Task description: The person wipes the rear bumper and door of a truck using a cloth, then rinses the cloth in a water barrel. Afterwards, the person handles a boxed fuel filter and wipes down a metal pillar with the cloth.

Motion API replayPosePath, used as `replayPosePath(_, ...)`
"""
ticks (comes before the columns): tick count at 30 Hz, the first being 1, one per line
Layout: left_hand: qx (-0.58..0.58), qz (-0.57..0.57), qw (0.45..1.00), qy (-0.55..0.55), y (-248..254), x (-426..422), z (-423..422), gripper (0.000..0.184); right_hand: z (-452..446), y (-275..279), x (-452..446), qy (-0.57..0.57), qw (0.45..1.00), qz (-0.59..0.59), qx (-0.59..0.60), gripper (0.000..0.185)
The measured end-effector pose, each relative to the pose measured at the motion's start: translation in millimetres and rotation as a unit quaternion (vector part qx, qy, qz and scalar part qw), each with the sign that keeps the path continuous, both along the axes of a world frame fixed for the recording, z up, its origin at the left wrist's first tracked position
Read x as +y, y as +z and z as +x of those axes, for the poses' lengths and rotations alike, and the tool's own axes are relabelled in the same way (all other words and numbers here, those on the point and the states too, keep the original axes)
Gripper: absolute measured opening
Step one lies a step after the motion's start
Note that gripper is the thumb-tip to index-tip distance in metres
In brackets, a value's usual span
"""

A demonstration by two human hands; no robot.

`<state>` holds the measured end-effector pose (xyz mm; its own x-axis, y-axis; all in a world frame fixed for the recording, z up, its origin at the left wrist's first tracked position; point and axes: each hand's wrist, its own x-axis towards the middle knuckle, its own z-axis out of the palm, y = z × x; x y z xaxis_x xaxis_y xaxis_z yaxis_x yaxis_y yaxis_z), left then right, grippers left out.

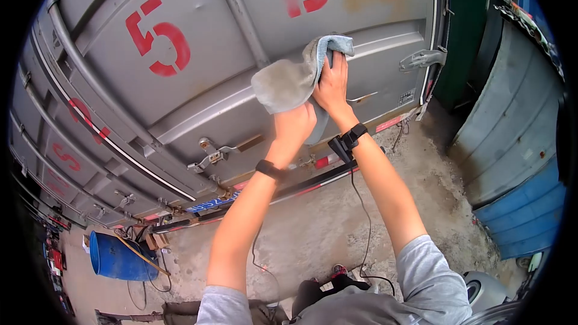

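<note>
Both hands are raised in front of the grey metal container door [223, 66]. They hold a dirty grey-blue cloth [283, 86] that is bunched and folded, with one flap spread to the left and another folded at the top right. My left hand [295, 125] is closed on the cloth's lower edge, its fingertips partly hidden. My right hand [333, 86] grips the folded part, fingers pointing up. A dark band [269, 169] is on the left wrist and a black strapped device [348, 142] with a cable is on the right.
Locking bars [241, 15] and a latch handle [212, 154] stick out from the door. Below lies concrete ground [307, 229], with a blue barrel [120, 256] at the lower left. Corrugated metal sheets [512, 120] stand at the right. Thin cables hang beside the arms.
</note>
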<state>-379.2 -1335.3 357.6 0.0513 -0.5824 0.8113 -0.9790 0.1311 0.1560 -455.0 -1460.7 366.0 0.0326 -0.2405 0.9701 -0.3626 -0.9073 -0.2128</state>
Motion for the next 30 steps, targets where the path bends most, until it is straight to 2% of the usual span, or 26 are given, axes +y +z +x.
replayPosePath(2, 0.006, -0.009, 1.000, 0.004, -3.0, -20.0, -4.6, 0.046, -10.6, -3.5, -18.0, -0.035, 0.999, -0.013, 0.033, 0.060)
replayPosePath(3, 0.001, -0.016, 1.000, 0.014, -8.1, -30.2, -5.0, 0.045, -12.9, -10.2, -26.7, -0.030, 0.997, 0.007, 0.075, 0.053)
replayPosePath(6, 0.040, 0.016, 0.999, 0.030, -27.7, -60.2, 1.0, 0.043, -20.2, -35.5, -43.9, 0.021, 0.959, -0.051, 0.279, 0.046)
replayPosePath(7, 0.059, 0.038, 0.997, 0.033, -32.4, -67.5, 5.6, 0.043, -18.6, -36.8, -45.4, 0.016, 0.962, -0.048, 0.269, 0.042)
replayPosePath(10, -0.042, -0.051, 0.995, 0.079, -37.6, -80.3, 9.6, 0.040, -24.3, -33.1, -46.6, 0.041, 0.953, 0.002, 0.301, 0.042)
replayPosePath(11, -0.049, -0.054, 0.994, 0.078, -38.1, -81.7, 12.2, 0.037, -24.5, -33.6, -48.3, 0.029, 0.946, -0.007, 0.323, 0.045)
replayPosePath(15, -0.073, -0.033, 0.992, 0.095, -45.8, -83.8, 18.5, 0.036, -15.6, -38.2, -47.0, -0.008, 0.961, -0.048, 0.273, 0.040)
replayPosePath(16, -0.079, -0.059, 0.991, 0.093, -46.4, -86.0, 19.4, 0.036, -13.2, -39.1, -48.6, -0.011, 0.961, -0.045, 0.272, 0.041)
replayPosePath(18, -0.082, -0.104, 0.987, 0.093, -44.7, -87.6, 19.0, 0.036, -11.2, -41.7, -49.0, -0.012, 0.960, -0.033, 0.277, 0.042)
replayPosePath(20, -0.018, -0.110, 0.993, 0.041, -46.0, -89.0, 19.6, 0.035, -9.4, -45.0, -52.3, -0.023, 0.956, -0.033, 0.290, 0.044)
replayPosePath(21, -0.014, -0.094, 0.994, 0.055, -49.8, -87.9, 17.8, 0.035, -9.3, -46.7, -51.6, -0.036, 0.953, -0.035, 0.299, 0.045)
replayPosePath(24, -0.018, -0.105, 0.992, 0.065, -58.8, -93.9, 22.0, 0.031, -3.6, -54.0, -57.3, -0.078, 0.947, -0.063, 0.306, 0.046)
replayPosePath(27, -0.050, -0.164, 0.983, 0.065, -62.1, -98.7, 28.1, 0.029, 0.4, -57.8, -61.1, -0.041, 0.960, -0.080, 0.264, 0.047)
replayPosePath(30, -0.004, -0.048, 0.998, 0.046, -61.3, -88.4, 25.8, 0.029, 3.1, -58.4, -60.6, -0.035, 0.959, -0.074, 0.270, 0.047)
